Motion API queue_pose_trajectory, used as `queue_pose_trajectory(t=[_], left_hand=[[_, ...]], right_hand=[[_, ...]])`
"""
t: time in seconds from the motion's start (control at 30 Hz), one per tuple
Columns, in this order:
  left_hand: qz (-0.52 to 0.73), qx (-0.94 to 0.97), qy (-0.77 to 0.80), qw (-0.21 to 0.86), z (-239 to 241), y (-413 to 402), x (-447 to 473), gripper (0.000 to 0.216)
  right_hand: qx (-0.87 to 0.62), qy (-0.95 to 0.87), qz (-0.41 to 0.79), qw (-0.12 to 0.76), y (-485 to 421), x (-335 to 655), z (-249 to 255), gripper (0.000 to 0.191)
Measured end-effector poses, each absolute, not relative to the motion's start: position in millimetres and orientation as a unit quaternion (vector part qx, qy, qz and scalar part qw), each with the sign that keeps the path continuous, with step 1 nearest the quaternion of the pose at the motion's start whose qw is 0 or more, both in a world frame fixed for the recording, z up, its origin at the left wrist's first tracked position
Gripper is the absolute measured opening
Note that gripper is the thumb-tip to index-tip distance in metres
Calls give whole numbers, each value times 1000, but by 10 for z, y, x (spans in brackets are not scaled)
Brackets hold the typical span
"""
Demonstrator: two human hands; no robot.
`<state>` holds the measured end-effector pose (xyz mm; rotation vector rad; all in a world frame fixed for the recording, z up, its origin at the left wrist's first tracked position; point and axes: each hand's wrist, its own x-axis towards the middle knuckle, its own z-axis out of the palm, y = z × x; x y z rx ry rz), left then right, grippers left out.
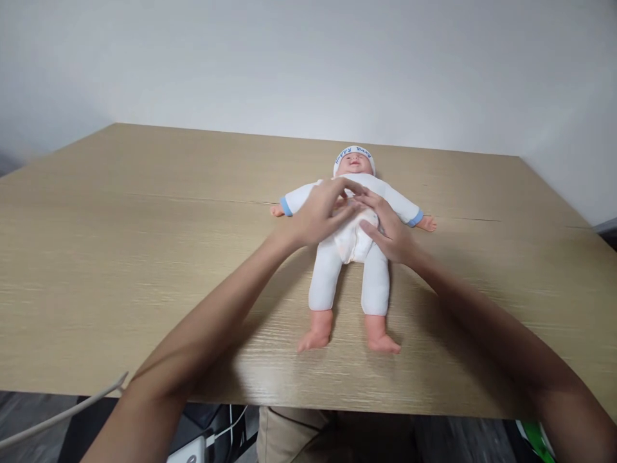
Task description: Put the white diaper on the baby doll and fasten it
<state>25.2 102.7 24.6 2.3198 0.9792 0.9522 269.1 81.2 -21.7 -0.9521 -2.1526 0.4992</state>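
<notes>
A baby doll (pixel 354 164) in a white suit with blue cuffs lies on its back, with its head toward the wall and its feet toward me. Around its hips is a white diaper (pixel 353 241). My left hand (pixel 322 209) is over the belly at the diaper's waist, fingers curved and thumb apart from them. Against the diaper's right side rests my right hand (pixel 389 225), its fingers stretched toward the left hand's fingertips and its thumb spread on the diaper front. The hands cover most of the waist, so any fastening there is hidden.
The doll lies on a wooden table (pixel 144 270) that meets a pale wall (pixel 289 64) at the back. A pale cable (pixel 67 415) reaches the front left edge. Below that edge are a white device (pixel 190 451) with a cord and a green item (pixel 536 440).
</notes>
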Motion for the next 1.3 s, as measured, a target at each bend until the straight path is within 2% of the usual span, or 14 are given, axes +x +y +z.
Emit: queue_pose_trajectory(t=[0.1, 0.23, 0.33, 0.53, 0.7, 0.83, 0.93, 1.1, 1.3], left_hand=[[313, 862, 355, 180, 203, 995, 321, 39], [276, 878, 362, 146, 222, 977, 321, 40], [254, 873, 401, 111, 268, 926, 369, 43], [232, 880, 408, 72, 330, 913, 637, 37], [193, 893, 399, 78, 384, 1028, 886, 44], [179, 889, 420, 44, 329, 1090, 1003, 41], [183, 884, 429, 32, 262, 1092, 1037, 42], [180, 879, 440, 24, 243, 1051, 1054, 44], [179, 878, 443, 18, 249, 1044, 1061, 48]], right_hand=[[-360, -831, 179, 383, 716, 2939, -437, 68], [-355, -865, 183, 303, 521, 3347, -605, 70], [-369, -872, 159, 280, 436, 3514, -602, 65], [-478, -803, 93, 343, 562, 3468, -615, 47], [-563, -734, 57, 376, 713, 3427, -691, 28], [-627, -679, 135, 358, 731, 3435, -662, 26], [-665, -637, 217, 323, 747, 3451, -580, 31], [-689, -618, 276, 259, 821, 3495, -475, 40], [-572, -671, 355, 310, 828, 3532, -390, 57]])
